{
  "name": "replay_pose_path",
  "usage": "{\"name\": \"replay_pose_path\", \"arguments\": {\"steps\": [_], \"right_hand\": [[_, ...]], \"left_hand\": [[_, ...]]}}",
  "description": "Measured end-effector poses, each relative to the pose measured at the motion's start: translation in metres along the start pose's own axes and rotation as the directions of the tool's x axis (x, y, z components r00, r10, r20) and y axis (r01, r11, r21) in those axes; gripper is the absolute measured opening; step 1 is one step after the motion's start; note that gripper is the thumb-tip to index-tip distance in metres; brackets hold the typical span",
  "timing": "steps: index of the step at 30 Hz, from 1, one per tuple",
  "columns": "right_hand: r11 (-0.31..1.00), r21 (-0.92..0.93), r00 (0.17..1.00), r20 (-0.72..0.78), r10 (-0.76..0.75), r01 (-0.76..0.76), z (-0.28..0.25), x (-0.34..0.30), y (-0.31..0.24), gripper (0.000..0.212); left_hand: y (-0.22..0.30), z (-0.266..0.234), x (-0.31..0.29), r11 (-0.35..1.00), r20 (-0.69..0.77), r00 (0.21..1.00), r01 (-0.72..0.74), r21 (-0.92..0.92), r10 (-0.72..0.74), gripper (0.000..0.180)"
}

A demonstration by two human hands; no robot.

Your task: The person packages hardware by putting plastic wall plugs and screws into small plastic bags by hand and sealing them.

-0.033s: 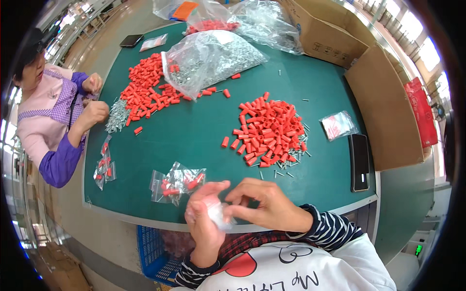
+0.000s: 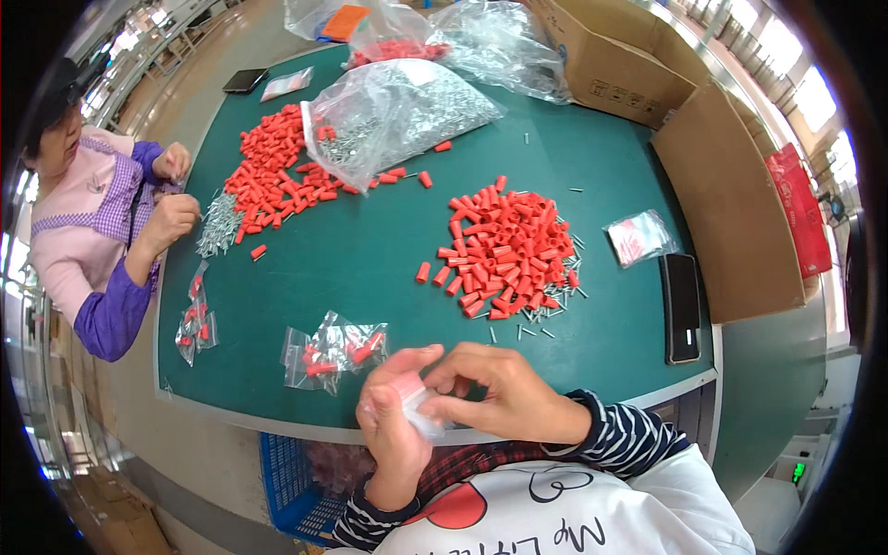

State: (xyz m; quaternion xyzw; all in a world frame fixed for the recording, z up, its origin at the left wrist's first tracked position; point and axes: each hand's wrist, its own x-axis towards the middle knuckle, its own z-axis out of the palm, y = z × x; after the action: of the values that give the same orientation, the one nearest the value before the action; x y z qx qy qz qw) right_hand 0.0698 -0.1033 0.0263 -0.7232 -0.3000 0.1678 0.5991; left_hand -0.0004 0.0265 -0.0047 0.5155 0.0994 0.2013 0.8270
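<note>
In my left hand (image 2: 392, 439) is a small stack of clear zip bags (image 2: 421, 407) with red-edged tops, held at the table's front edge between thumb and fingers. My right hand (image 2: 518, 393) has its fingertips bent against the same stack. Whether they grip a single bag is hard to make out. Just left of my hands lie small clear bags (image 2: 322, 368) with red caps inside. Beyond my right hand is a heap of red tapered plastic caps (image 2: 513, 245), with loose metal screws (image 2: 529, 330) along its near and right sides.
A co-worker (image 2: 111, 222) sits at the left beside more red caps (image 2: 277, 176) and screws (image 2: 220, 225). A large bag of screws (image 2: 407, 111) lies at the back. Cardboard boxes (image 2: 731, 213), a phone (image 2: 682, 310) and a packet of zip bags (image 2: 638, 239) are at the right.
The whole view has shifted slightly. The stack of bags in my left hand has tilted a little, showing more of its red edge. Both hands stay at it.
</note>
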Motion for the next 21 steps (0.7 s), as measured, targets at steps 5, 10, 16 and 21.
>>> {"name": "replay_pose_path", "arguments": {"steps": [5, 10, 16, 21], "right_hand": [[0.999, -0.039, 0.999, -0.026, 0.019, -0.020, -0.005, -0.010, 0.013, 0.021], [0.966, -0.168, 0.972, -0.099, -0.214, 0.196, -0.010, -0.016, 0.018, 0.007], [0.987, -0.094, 0.966, -0.213, -0.145, 0.127, -0.019, -0.020, 0.018, 0.009], [1.000, 0.023, 0.962, -0.274, 0.001, 0.006, -0.026, -0.025, 0.018, 0.009]], "left_hand": [[-0.012, 0.009, -0.008, 0.997, 0.123, 0.990, 0.073, 0.017, -0.074, 0.066], [-0.013, 0.019, -0.007, 0.988, 0.119, 0.983, 0.146, -0.053, -0.139, 0.065], [-0.016, 0.030, -0.005, 0.985, 0.022, 0.985, 0.174, 0.014, -0.174, 0.060], [-0.012, 0.030, -0.005, 0.966, -0.072, 0.964, 0.258, 0.029, -0.255, 0.051]]}}
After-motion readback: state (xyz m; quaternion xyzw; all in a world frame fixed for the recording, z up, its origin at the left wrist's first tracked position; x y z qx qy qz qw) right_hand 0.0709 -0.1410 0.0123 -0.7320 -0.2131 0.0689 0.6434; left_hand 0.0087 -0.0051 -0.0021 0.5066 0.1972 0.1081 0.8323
